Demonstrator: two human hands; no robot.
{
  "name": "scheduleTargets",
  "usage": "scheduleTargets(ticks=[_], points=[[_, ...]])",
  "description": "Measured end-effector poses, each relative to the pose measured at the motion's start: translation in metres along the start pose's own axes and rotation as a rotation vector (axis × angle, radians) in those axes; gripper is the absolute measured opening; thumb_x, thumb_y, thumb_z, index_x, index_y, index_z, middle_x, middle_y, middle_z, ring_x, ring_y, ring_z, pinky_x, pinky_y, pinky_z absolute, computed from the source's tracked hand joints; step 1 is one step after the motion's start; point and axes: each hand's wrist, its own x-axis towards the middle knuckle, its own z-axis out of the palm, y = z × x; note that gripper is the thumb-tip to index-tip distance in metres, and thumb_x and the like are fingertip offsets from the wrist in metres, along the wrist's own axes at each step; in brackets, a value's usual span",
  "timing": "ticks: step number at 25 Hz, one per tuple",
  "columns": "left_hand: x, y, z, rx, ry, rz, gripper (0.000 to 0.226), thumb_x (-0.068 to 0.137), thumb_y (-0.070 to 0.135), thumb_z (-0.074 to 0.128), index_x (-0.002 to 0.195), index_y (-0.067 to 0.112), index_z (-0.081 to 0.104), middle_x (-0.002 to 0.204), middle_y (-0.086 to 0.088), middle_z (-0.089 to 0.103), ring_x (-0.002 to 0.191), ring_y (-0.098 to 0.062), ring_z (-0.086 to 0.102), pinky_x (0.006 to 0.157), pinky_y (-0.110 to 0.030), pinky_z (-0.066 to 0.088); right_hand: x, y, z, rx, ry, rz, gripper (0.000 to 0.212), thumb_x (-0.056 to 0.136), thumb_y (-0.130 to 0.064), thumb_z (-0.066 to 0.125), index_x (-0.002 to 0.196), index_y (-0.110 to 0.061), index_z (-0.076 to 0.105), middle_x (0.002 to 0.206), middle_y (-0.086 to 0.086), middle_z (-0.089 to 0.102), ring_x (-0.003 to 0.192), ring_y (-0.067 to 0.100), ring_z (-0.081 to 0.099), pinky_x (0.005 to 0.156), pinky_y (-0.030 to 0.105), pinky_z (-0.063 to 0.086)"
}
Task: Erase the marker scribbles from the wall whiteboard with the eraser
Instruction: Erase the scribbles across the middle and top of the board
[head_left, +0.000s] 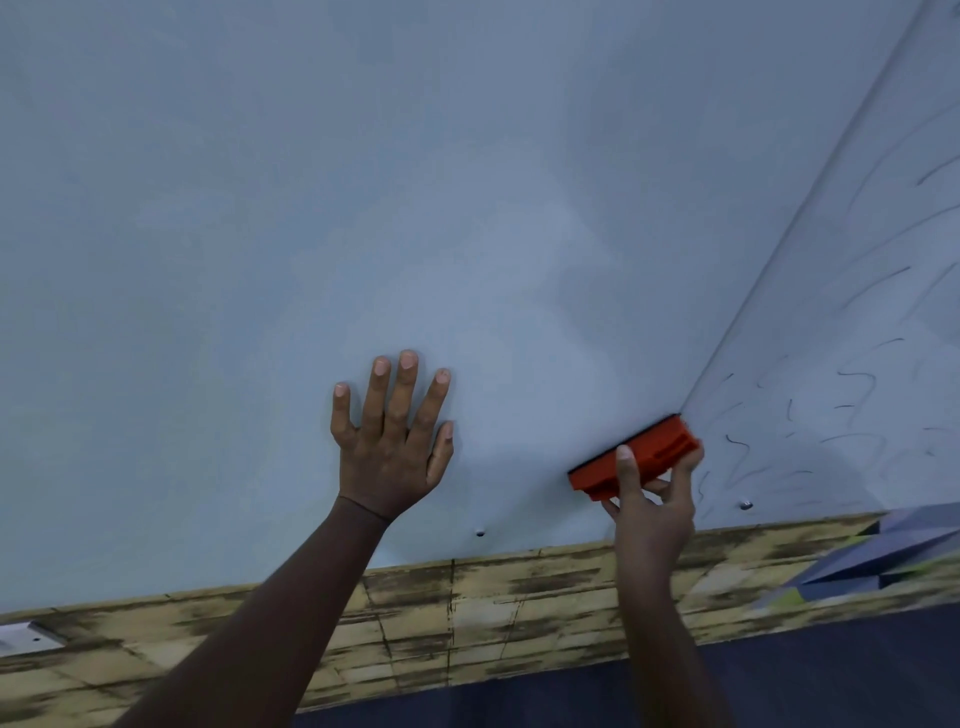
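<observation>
The wall whiteboard (363, 208) fills most of the view and its left panel looks wiped, with only faint smears. A seam runs diagonally at the right; the panel beyond it carries dark marker scribbles (841, 395). My right hand (652, 499) grips an orange eraser (649, 449) with a black pad, pressed flat on the board just left of the seam, near the lower edge. Left of the eraser, my left hand (395, 441) lies flat on the board with fingers spread, holding nothing.
Below the board runs a band of worn yellow wood-pattern wall (467, 613), then a dark floor (779, 686). Two small screw heads (480, 532) sit near the board's bottom edge. A white fitting (26, 636) is at the lower left, grey-blue blocks (893, 556) at the lower right.
</observation>
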Motion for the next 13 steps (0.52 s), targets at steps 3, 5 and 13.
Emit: scheduleTargets(ticks=[3,5,13], points=[[-0.001,0.0,-0.001,0.004,-0.003,0.005,0.072,0.106,0.042,0.042,0.17,0.017,0.022,0.179,-0.014,0.007,0.166,-0.032,0.008,0.132,-0.056,0.002,0.0,0.033,-0.001,0.122,-0.022,0.177,0.09,0.092,-0.044,0.072,0.163,-0.04,0.017,0.115,0.003,0.06,0.112,0.032,0.067,0.086,0.05,0.062],[-0.002,0.0,-0.001,-0.002,-0.004,0.002,0.072,0.106,0.042,0.042,0.17,0.016,0.022,0.179,-0.014,0.007,0.166,-0.032,0.008,0.132,-0.056,0.002,-0.004,0.062,0.001,0.171,-0.038,0.32,0.089,0.097,-0.033,0.071,0.164,-0.036,0.013,0.122,0.009,0.06,0.115,0.037,0.066,0.09,0.054,0.06],[-0.001,0.001,-0.003,0.013,-0.005,0.011,0.073,0.105,0.042,0.043,0.17,0.017,0.021,0.179,-0.014,0.007,0.166,-0.032,0.007,0.131,-0.056,0.003,-0.022,0.118,0.018,0.282,-0.135,0.63,0.072,0.1,-0.02,0.066,0.161,-0.015,0.027,0.148,0.024,0.05,0.124,0.048,0.059,0.096,0.067,0.053]])
